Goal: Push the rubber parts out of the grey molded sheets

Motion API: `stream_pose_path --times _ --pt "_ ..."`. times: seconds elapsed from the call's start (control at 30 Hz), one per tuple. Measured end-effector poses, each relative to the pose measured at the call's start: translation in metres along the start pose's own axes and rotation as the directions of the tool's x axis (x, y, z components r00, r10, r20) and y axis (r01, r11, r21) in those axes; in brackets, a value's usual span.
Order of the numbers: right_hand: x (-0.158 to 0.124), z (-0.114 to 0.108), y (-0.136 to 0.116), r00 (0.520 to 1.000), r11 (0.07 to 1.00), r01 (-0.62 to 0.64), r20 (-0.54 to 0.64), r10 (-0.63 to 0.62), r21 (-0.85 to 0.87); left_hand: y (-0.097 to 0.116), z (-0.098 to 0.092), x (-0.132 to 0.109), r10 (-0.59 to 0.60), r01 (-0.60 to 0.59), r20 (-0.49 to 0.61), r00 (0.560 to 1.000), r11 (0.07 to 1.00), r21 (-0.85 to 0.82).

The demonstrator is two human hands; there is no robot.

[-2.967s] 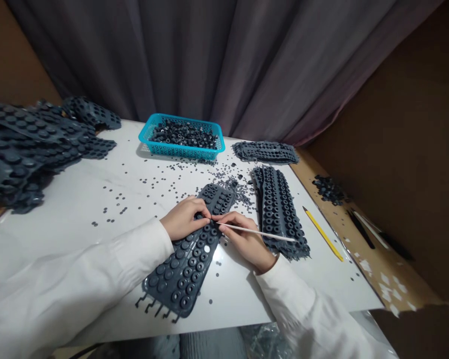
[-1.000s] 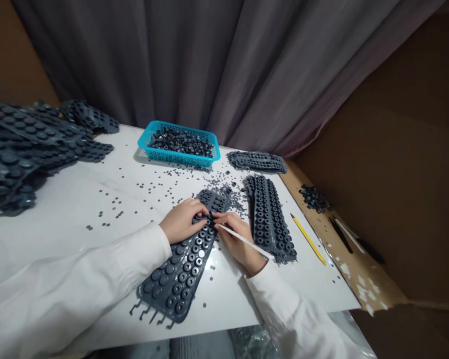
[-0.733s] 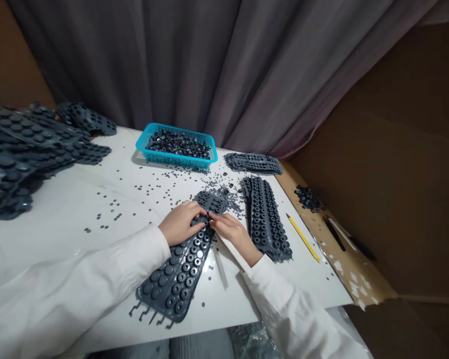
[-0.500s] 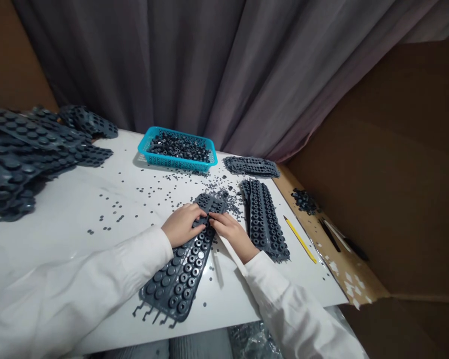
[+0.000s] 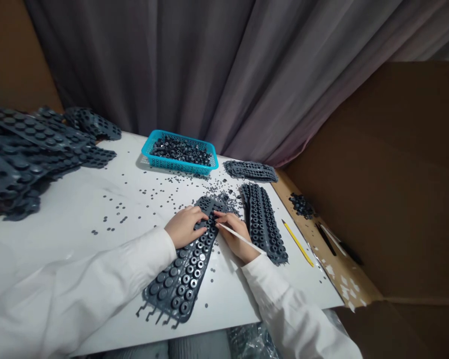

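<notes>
A long dark grey molded rubber sheet [image 5: 189,271] lies slantwise on the white table, with rows of round studs and ring-shaped pieces and small hooked tabs at its near end. My left hand [image 5: 185,227] rests across its upper part, thumb and fingers apart. In my right hand [image 5: 235,234] is a thin white stick [image 5: 243,238], pinched between closed fingers at the sheet's right edge. The stick's tip is near the ring pieces; my fingers partly hide it. Small dark discs [image 5: 226,199] are scattered around the sheet's far end.
Beyond the hands stands a blue basket [image 5: 179,163] of small dark pieces. Stacked studded sheets [image 5: 264,224] and another stack [image 5: 250,170] lie to the right, near a yellow pencil [image 5: 298,243]. A heap of sheets [image 5: 33,149] fills the left. Dark pieces [image 5: 301,205] lie on cardboard.
The white stick has swung up so that it now crosses over my right hand. My right fingers have shifted slightly right; my left hand stays on the sheet. The whole view has moved a little.
</notes>
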State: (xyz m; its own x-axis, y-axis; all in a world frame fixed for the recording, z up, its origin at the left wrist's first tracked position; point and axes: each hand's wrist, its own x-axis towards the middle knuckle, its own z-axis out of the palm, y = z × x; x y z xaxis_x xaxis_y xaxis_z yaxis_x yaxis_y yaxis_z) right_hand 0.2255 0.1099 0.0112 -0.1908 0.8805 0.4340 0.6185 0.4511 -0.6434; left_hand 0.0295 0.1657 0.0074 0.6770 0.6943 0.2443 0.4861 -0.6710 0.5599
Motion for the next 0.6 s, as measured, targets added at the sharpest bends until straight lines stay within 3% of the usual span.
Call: stream_pose_path --times 0.23,0.5,0.6 --pt "-0.002 0.001 0.005 0.999 1.0 0.021 0.046 -0.021 -0.015 -0.001 0.001 0.0 0.003 -0.003 0.014 1.0 0.999 0.035" --pt "0.005 -0.001 0.01 0.962 0.933 0.239 0.198 -0.19 -0.27 -0.001 0.002 0.0 0.015 -0.016 0.016 1.0 0.999 0.049" --pt "0.007 -0.002 0.016 0.975 0.928 0.207 0.14 -0.172 -0.309 -0.001 0.002 0.0 0.002 -0.003 0.022 1.0 0.999 0.048"
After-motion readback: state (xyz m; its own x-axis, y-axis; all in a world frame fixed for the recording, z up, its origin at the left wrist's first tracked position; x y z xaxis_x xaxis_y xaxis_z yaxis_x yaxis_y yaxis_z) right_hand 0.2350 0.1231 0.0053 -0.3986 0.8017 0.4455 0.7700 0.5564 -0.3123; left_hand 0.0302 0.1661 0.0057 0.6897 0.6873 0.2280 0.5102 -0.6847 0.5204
